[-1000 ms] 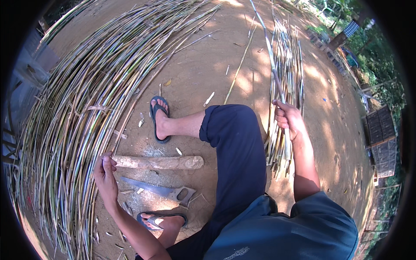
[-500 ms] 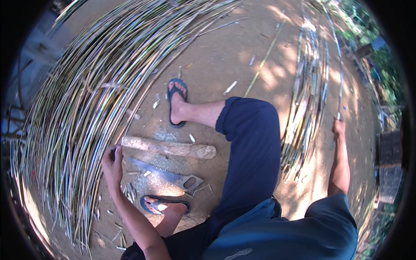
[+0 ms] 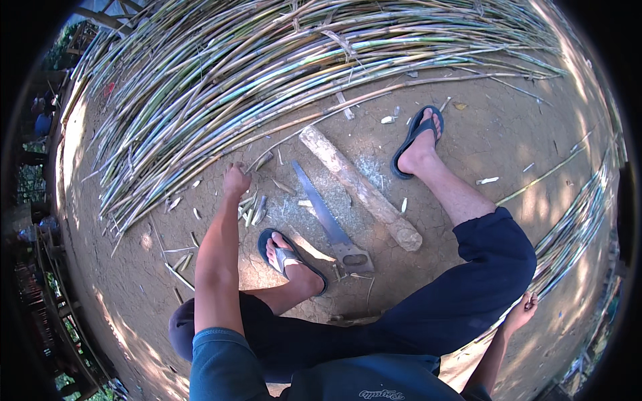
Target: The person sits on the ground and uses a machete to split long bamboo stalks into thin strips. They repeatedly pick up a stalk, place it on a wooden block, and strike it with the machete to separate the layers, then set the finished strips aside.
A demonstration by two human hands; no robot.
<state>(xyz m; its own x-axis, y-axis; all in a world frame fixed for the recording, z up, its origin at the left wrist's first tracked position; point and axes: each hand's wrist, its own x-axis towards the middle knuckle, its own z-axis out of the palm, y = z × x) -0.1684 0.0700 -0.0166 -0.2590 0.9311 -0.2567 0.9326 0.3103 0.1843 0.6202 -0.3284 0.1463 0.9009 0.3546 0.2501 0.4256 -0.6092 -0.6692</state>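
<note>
My left hand (image 3: 235,180) reaches forward to the near edge of a big pile of long thin canes (image 3: 267,80), its fingers closed around the end of one cane. My right hand (image 3: 523,309) is low at the right, beside my raised knee in dark blue trousers (image 3: 481,281). Its fingers are apart and it lies against a smaller bundle of canes (image 3: 568,234), partly hidden by the leg. Between my feet lie a handsaw (image 3: 324,210) and a short thick log (image 3: 361,190) on the dirt.
Both feet wear sandals, one (image 3: 291,260) by the saw handle and one (image 3: 418,140) past the log. Cut cane bits (image 3: 251,212) and sawdust litter the cracked ground. A wooden fence (image 3: 47,267) runs along the left edge.
My view has swung left, toward the big pile. My right hand has left the top of the right bundle and dropped beside my knee. My left hand stays at the pile's edge.
</note>
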